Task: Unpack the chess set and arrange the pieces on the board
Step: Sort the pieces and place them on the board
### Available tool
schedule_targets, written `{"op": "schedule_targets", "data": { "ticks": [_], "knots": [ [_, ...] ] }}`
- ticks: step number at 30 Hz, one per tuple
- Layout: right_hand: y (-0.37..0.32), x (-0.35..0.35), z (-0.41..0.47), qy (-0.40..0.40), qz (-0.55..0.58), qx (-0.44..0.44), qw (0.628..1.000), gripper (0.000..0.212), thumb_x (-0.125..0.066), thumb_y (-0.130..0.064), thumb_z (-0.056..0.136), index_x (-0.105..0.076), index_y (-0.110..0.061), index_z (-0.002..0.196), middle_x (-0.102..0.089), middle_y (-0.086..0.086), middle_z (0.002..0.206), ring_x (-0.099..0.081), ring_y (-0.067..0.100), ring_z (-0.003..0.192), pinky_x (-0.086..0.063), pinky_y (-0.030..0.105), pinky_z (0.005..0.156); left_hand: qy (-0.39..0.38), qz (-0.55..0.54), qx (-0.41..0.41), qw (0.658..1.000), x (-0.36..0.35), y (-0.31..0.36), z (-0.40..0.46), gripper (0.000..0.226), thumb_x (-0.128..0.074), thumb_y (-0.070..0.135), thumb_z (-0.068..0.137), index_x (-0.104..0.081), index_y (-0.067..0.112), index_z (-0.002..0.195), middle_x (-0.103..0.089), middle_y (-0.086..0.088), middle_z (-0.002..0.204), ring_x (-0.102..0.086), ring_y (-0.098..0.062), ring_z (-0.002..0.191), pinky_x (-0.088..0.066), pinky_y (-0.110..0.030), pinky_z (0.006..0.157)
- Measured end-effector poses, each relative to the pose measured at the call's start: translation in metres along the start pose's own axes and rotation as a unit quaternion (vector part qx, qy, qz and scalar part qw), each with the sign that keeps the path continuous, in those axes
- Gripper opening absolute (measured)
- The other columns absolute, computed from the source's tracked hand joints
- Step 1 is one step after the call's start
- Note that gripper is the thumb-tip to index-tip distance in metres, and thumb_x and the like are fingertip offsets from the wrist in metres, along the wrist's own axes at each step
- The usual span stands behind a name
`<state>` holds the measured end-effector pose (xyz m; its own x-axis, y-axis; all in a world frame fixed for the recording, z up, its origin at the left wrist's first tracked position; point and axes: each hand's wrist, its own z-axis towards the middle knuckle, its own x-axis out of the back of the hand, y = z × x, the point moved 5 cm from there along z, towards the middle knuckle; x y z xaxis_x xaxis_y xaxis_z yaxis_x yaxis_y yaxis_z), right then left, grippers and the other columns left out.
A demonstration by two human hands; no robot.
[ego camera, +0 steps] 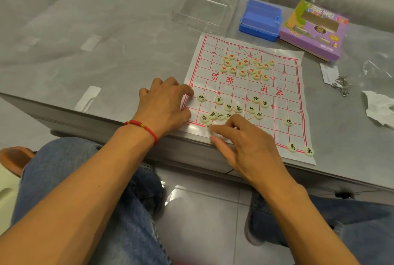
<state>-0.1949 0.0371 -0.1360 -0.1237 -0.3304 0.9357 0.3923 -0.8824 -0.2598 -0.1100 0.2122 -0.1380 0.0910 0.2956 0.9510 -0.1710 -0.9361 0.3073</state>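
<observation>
A white paper board (283,94) with red grid lines lies at the near edge of the grey table. Several cream discs with red characters (247,66) cluster on its far half. Cream discs with black characters (238,107) are scattered on the near half; two (300,149) stand at the near right corner. My left hand (164,106) rests flat on the board's left edge, fingers spread. My right hand (241,138) hovers over the near left corner, its index fingertip touching one black-marked disc (209,126); thumb and finger are apart.
Behind the board stand a clear plastic lid (204,10), a blue plastic case (261,19) and a purple cardboard box (313,30). Metal ring puzzles (342,86), a paper tag and crumpled wrapping (377,106) lie to the right. My knees are under the table edge.
</observation>
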Motion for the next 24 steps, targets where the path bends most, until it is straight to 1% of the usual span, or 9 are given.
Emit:
{"op": "schedule_targets", "data": {
  "ticks": [3,5,8,12,15,18,20,22,24],
  "knots": [
    [0.004,0.0,0.0,0.01,0.01,-0.012,1.0,0.023,-0.056,-0.04,0.097,-0.072,-0.03,0.111,-0.052,-0.007,0.085,-0.055,0.016,0.066,-0.045,0.028,0.048,0.0,-0.003,-0.002,1.0,0.0,0.0,0.0,0.043,-0.061,0.039,0.09,-0.054,0.035,0.132,-0.054,0.001,0.128,-0.046,-0.026,0.12,-0.039,-0.048,0.097],
    [0.005,0.001,0.0,0.01,0.012,-0.01,1.0,0.025,-0.054,-0.04,0.098,-0.072,-0.03,0.111,-0.051,-0.007,0.085,-0.055,0.016,0.065,-0.047,0.029,0.048,0.003,-0.003,-0.002,1.0,0.0,-0.001,0.0,0.042,-0.061,0.039,0.09,-0.055,0.035,0.132,-0.055,0.001,0.127,-0.046,-0.027,0.119,-0.039,-0.048,0.097],
    [0.006,0.001,0.002,0.005,0.019,-0.005,1.0,0.03,-0.049,-0.041,0.097,-0.072,-0.03,0.112,-0.052,-0.006,0.087,-0.055,0.017,0.066,-0.047,0.029,0.049,0.002,-0.001,-0.003,1.0,-0.001,-0.002,0.0,0.043,-0.061,0.039,0.089,-0.054,0.035,0.132,-0.055,0.001,0.127,-0.046,-0.027,0.119,-0.039,-0.048,0.096],
    [0.008,0.001,0.003,-0.003,0.026,0.003,1.0,0.03,-0.048,-0.041,0.097,-0.072,-0.03,0.113,-0.054,-0.006,0.09,-0.055,0.017,0.067,-0.048,0.03,0.05,0.004,0.003,-0.004,1.0,-0.001,-0.002,0.0,0.043,-0.063,0.039,0.089,-0.054,0.036,0.131,-0.054,0.001,0.128,-0.046,-0.027,0.119,-0.039,-0.048,0.096],
    [0.01,0.002,0.003,-0.017,0.031,0.011,0.999,0.033,-0.046,-0.042,0.097,-0.071,-0.031,0.115,-0.055,-0.006,0.093,-0.055,0.015,0.069,-0.044,0.027,0.052,0.002,0.001,-0.003,1.0,-0.001,-0.002,-0.001,0.043,-0.063,0.038,0.089,-0.055,0.036,0.131,-0.054,0.001,0.129,-0.046,-0.027,0.12,-0.039,-0.049,0.097],
    [0.009,0.003,0.003,-0.015,0.025,0.014,0.999,0.031,-0.048,-0.04,0.098,-0.071,-0.03,0.115,-0.055,-0.006,0.096,-0.054,0.015,0.067,-0.039,0.023,0.054,0.004,0.001,-0.004,1.0,-0.001,-0.002,-0.001,0.043,-0.064,0.038,0.089,-0.055,0.036,0.131,-0.054,0.001,0.129,-0.046,-0.027,0.12,-0.039,-0.048,0.097],
    [0.01,0.005,0.004,-0.001,0.015,0.015,1.0,0.027,-0.052,-0.036,0.098,-0.07,-0.027,0.116,-0.055,-0.005,0.101,-0.053,0.014,0.066,-0.038,0.021,0.052,0.004,0.001,-0.003,1.0,-0.001,-0.002,-0.001,0.043,-0.064,0.038,0.089,-0.055,0.036,0.131,-0.054,0.001,0.129,-0.046,-0.027,0.12,-0.039,-0.048,0.097],
    [0.015,0.008,0.008,0.019,0.008,0.005,1.0,0.024,-0.058,-0.032,0.097,-0.068,-0.025,0.118,-0.055,-0.004,0.103,-0.055,0.014,0.067,-0.044,0.022,0.049,0.006,0.001,-0.003,1.0,-0.001,-0.002,-0.001,0.042,-0.064,0.039,0.089,-0.055,0.036,0.13,-0.054,0.001,0.129,-0.046,-0.027,0.12,-0.039,-0.047,0.096],
    [0.023,0.01,0.018,0.026,0.001,-0.018,0.999,0.023,-0.061,-0.031,0.096,-0.066,-0.024,0.117,-0.055,-0.003,0.104,-0.059,0.017,0.073,-0.052,0.031,0.052,0.006,-0.001,-0.003,1.0,-0.001,-0.002,-0.001,0.041,-0.064,0.039,0.089,-0.056,0.036,0.13,-0.054,0.001,0.129,-0.046,-0.026,0.12,-0.039,-0.047,0.096]
  ]
}}
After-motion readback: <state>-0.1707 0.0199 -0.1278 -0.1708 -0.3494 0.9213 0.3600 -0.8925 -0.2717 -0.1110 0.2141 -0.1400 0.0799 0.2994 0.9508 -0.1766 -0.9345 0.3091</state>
